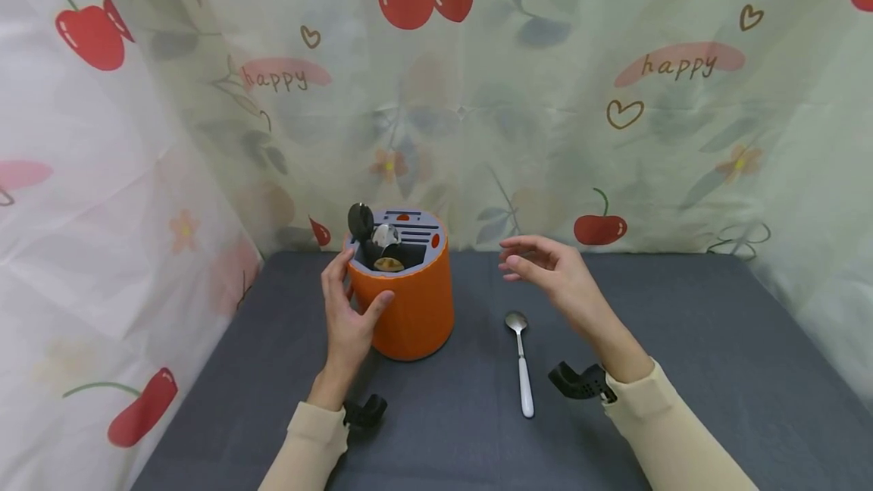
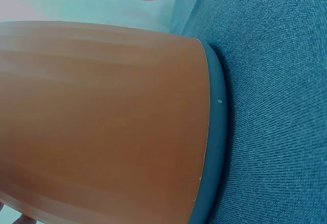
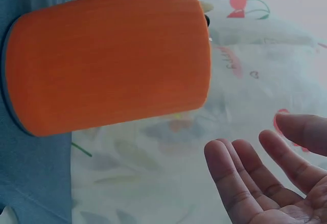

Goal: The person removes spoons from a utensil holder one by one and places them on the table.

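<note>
An orange utensil holder [image 1: 412, 317] with a grey slotted top stands upright on the dark cloth, left of centre. Several utensils poke out of its open compartment, among them a dark spoon head [image 1: 361, 222] and a shiny metal one [image 1: 386, 236]. My left hand [image 1: 349, 324] grips the holder's left side near the rim, thumb across the front; the orange wall [image 2: 102, 116] fills most of the left wrist view. To the right, my right hand [image 1: 546, 267] hovers with relaxed fingers, holding nothing. Below it lies a metal spoon [image 1: 524, 377] with a white handle, its bowl pointing away.
Dark grey cloth [image 1: 682, 324] covers the table. Behind it and along the sides hangs a pale curtain [image 1: 464, 135] printed with cherries, hearts and leaves. Each wrist wears a black strap [image 1: 580, 383].
</note>
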A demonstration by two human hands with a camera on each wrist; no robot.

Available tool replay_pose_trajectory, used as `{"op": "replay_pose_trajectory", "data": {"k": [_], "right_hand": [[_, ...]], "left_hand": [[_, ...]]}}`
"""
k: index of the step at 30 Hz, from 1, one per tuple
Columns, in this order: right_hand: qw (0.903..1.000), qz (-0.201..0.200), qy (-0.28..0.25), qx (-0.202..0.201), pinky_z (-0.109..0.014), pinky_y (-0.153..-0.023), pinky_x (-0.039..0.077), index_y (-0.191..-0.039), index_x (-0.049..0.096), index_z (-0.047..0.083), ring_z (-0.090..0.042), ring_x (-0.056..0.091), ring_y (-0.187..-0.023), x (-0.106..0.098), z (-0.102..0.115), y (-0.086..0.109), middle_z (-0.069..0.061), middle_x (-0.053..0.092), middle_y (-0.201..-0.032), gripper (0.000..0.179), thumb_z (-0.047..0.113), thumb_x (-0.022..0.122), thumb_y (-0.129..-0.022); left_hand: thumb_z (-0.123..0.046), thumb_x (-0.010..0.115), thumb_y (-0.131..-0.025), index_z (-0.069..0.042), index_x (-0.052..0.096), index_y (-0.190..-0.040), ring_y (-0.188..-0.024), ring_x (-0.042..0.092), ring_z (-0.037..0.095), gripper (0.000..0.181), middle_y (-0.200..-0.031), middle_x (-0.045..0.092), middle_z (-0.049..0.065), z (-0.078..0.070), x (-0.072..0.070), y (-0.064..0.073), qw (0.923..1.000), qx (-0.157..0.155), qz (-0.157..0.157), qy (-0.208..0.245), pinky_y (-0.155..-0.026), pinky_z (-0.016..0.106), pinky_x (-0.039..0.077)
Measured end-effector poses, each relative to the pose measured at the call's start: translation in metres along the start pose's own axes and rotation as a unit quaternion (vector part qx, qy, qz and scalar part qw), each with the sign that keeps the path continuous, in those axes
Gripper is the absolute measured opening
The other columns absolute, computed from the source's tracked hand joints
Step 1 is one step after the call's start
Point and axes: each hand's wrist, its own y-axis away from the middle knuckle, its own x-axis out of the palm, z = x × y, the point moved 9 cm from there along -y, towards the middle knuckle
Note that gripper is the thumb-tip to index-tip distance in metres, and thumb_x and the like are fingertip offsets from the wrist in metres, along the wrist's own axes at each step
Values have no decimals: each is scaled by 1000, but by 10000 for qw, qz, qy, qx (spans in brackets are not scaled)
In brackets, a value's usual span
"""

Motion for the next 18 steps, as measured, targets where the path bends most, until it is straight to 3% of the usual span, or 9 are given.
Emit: {"op": "replay_pose_trajectory", "data": {"k": [8,18], "right_hand": [[9998,139,-87,-100,-42,-102,54,-138,64,4,-23,70,-113,7,14,-5,-13,66,-130,37,13,68,-103],[9992,340,167,-90,-34,-106,50,-143,62,12,-19,64,-125,16,27,-9,-4,64,-140,43,19,71,-102]], "left_hand": [[-49,79,-91,-22,39,-158,-145,35,23,83,-158,33,6,-1,0,0,10000,-17,9,74,-116,67,30],[-52,78,-91,-22,39,-158,-144,36,24,84,-157,33,6,0,1,0,10000,-1,7,18,-117,66,30]]}}
